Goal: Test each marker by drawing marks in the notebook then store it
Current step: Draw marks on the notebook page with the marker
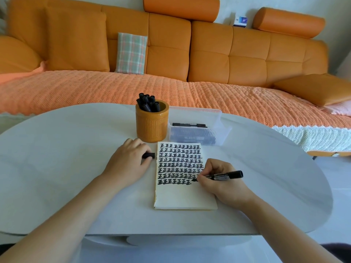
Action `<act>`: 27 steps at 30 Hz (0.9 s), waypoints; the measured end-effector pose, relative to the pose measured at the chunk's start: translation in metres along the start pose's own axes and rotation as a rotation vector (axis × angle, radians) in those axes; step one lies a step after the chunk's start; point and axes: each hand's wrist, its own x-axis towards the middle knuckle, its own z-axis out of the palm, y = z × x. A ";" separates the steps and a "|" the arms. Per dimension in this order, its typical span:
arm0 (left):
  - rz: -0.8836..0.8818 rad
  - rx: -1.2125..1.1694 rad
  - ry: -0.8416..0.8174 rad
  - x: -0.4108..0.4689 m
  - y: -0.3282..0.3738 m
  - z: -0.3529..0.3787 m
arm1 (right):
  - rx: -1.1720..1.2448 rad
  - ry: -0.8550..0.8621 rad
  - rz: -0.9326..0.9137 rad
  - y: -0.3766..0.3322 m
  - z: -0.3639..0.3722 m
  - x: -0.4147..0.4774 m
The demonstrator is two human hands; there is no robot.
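An open notebook [185, 196] lies on the white table, its page covered with rows of black marks down to about two thirds. My right hand [218, 179] grips an uncapped black marker [226, 175], its tip touching the page at the end of the lowest row. My left hand [129, 160] rests on the table left of the notebook and holds the black marker cap [149, 155]. An orange pen cup [152, 122] behind the notebook holds several black markers [148, 102]. A clear plastic box [197, 128] to its right holds more markers.
The white oval table [66, 149] has bare surface left and right of the notebook. An orange sofa [171, 54] with a plaid cushion [131, 53] and an orange blanket stands behind the table. The floor shows at the right.
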 end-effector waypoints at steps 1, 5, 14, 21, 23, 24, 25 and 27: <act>0.001 0.001 0.000 0.000 0.000 0.000 | -0.006 0.002 -0.005 0.000 0.001 0.000; -0.001 0.005 -0.003 0.000 0.001 0.000 | -0.025 0.006 -0.020 0.001 0.002 0.001; 0.009 0.004 -0.001 0.000 0.002 -0.001 | -0.035 -0.003 -0.045 0.004 0.002 -0.001; -0.001 0.000 0.000 -0.001 0.002 -0.001 | -0.058 -0.023 -0.057 0.005 0.002 -0.001; -0.001 0.001 -0.001 -0.001 0.001 -0.001 | -0.036 -0.049 -0.052 0.005 -0.001 -0.001; -0.001 0.000 -0.001 -0.001 0.001 -0.001 | -0.031 -0.049 -0.053 0.005 -0.001 -0.001; -0.002 -0.001 -0.002 0.000 0.001 -0.001 | -0.030 -0.040 -0.056 0.005 -0.001 0.000; -0.003 -0.002 -0.003 0.000 0.001 -0.001 | -0.032 -0.023 -0.059 0.005 -0.001 0.000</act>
